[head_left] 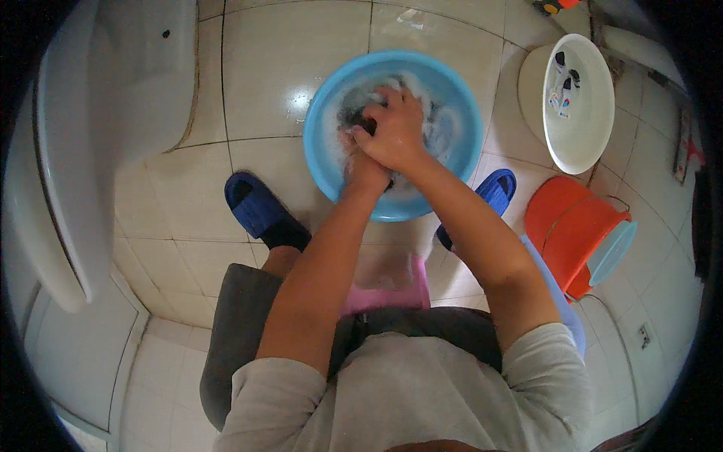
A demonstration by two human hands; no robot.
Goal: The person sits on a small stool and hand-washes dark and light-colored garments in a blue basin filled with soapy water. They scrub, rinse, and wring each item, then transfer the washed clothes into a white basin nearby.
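Observation:
A round blue plastic basin point(393, 213) of sudsy water stands on the floor between my feet. Both my hands are down in it, close together. My right hand point(400, 130) lies over the top of a wet, dark piece of cloth point(361, 121), its fingers curled onto it. Lower and partly sunk in foam, my left hand point(361, 161) holds the same cloth from beneath; its fingertips are hidden. Paler fabric point(443, 130) shows through the suds on the basin's right side.
A cream basin point(584, 141) with white-and-black fabric items stands at upper right. Below it is an orange-red bucket point(559, 217) with a light-blue vessel in its mouth. A pink plastic stool point(421, 282) is beneath me. A white ceramic fixture point(147, 85) borders the left.

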